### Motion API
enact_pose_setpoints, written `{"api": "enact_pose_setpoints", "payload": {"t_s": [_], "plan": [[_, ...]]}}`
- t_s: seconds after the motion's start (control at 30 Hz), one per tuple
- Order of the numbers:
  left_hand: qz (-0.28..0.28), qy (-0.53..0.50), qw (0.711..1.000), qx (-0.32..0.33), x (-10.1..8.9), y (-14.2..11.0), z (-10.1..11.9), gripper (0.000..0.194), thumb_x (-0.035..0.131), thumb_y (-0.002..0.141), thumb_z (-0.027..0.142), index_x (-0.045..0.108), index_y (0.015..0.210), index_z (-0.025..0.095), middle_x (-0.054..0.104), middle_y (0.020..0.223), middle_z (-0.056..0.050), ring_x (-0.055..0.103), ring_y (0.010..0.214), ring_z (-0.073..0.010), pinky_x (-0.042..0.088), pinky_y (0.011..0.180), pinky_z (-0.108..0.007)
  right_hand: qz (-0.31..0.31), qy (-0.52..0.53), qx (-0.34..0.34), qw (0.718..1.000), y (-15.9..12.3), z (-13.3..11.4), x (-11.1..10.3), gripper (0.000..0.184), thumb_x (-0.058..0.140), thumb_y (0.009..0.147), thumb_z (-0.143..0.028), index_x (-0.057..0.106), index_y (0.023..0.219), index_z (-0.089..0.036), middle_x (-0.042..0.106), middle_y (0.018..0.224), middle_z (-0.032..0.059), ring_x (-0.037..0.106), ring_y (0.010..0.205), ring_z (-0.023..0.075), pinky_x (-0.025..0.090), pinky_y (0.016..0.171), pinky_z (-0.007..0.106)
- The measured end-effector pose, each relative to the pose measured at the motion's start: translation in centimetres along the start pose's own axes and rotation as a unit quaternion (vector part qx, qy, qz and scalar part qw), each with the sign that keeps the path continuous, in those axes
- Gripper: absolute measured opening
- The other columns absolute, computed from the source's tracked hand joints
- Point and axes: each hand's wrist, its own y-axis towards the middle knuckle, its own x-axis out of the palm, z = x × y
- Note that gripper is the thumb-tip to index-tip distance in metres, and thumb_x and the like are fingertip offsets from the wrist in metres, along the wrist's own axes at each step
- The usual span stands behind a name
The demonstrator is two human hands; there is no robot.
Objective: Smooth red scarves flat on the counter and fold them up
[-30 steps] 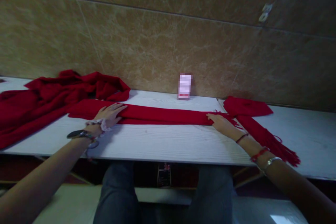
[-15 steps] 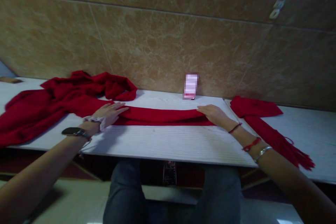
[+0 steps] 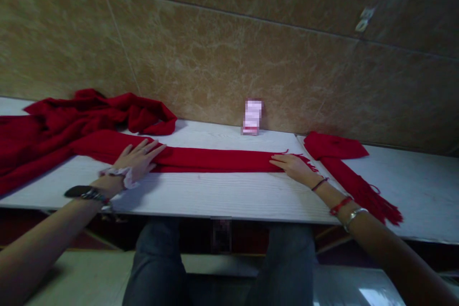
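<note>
A red scarf [image 3: 215, 160] lies as a narrow folded strip along the white tabletop [image 3: 222, 193]. My left hand [image 3: 138, 158] rests on the strip with its fingers spread. Near the fringed right end, my right hand [image 3: 292, 166] lies on the cloth, fingers stretched out toward the left. Past my left hand the red cloth widens into a loose, crumpled heap [image 3: 96, 112]; whether it is all one piece I cannot tell. To the right of my right hand sits another red scarf [image 3: 337, 147], folded at an angle, its fringe pointing toward the front edge.
A phone-like object [image 3: 253, 117], blurred out, leans against the brown marbled wall [image 3: 215, 57] at the back of the table. My knees [image 3: 158, 258] are under the front edge. A white fitting [image 3: 364, 20] is on the wall.
The upper layer of the strip, lifted slightly before, now lies flat with its fringe showing. My right hand has gone from pinching the edge to lying on the cloth. The view has shifted slightly.
</note>
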Motion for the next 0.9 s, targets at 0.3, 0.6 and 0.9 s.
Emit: {"api": "enact_pose_setpoints", "payload": {"t_s": [0.3,0.6,0.9], "plan": [[0.021,0.003,0.995,-0.098,1.0,-1.2,-3.7,0.047,0.017,0.092,0.036,0.02,0.138,0.025,0.024,0.142,-0.005,0.023,0.126,-0.031,0.026,0.094,-0.054,0.072,-0.025,0.031,0.997,-1.8,2.6,-3.2,0.042,0.033,0.082,-0.003,0.059,0.112,-0.016,0.06,0.114,0.0115,0.054,0.103,0.0187,0.044,0.09,0.036],[0.052,-0.028,0.991,0.124,-3.2,1.7,2.8,0.054,0.043,0.078,0.019,0.036,0.132,0.024,0.021,0.143,-0.004,0.017,0.131,-0.0254,0.021,0.102,-0.044,-0.019,0.005,0.038,0.999,-3.2,0.4,-1.2,0.04,0.038,0.081,-0.004,0.058,0.113,-0.017,0.057,0.118,0.01,0.054,0.106,0.0191,0.045,0.091,0.037],[0.058,-0.117,0.982,0.14,-2.1,2.8,4.5,0.055,0.019,0.081,0.008,0.039,0.131,0.017,0.044,0.13,-0.004,0.041,0.12,-0.0161,0.034,0.099,-0.031,0.051,-0.01,0.046,0.998,-2.8,0.7,-1.6,0.037,0.035,0.085,-0.008,0.056,0.115,-0.017,0.058,0.117,0.0105,0.053,0.106,0.0193,0.045,0.089,0.037]]}}
